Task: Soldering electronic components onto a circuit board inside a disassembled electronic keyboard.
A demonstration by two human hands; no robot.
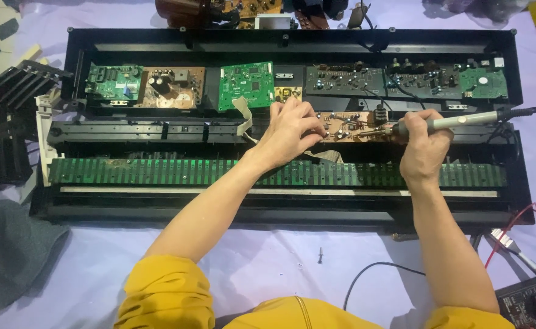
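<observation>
worktop: covered in a pale lilac cloth
grey cloth: lower left, at the worktop's edge
black key set: left, just beside the open case
screw: alone on the cloth, near the front
multimeter: lower right corner
red wire: near the multimeter
black cable: curves across the cloth

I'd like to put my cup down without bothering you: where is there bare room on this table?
The lilac cloth lies bare between the opened keyboard case and the yellow sleeves, apart from a small screw. Near the right hand it is crowded: black cable, red wires, multimeter. A grey cloth covers the left corner.
</observation>
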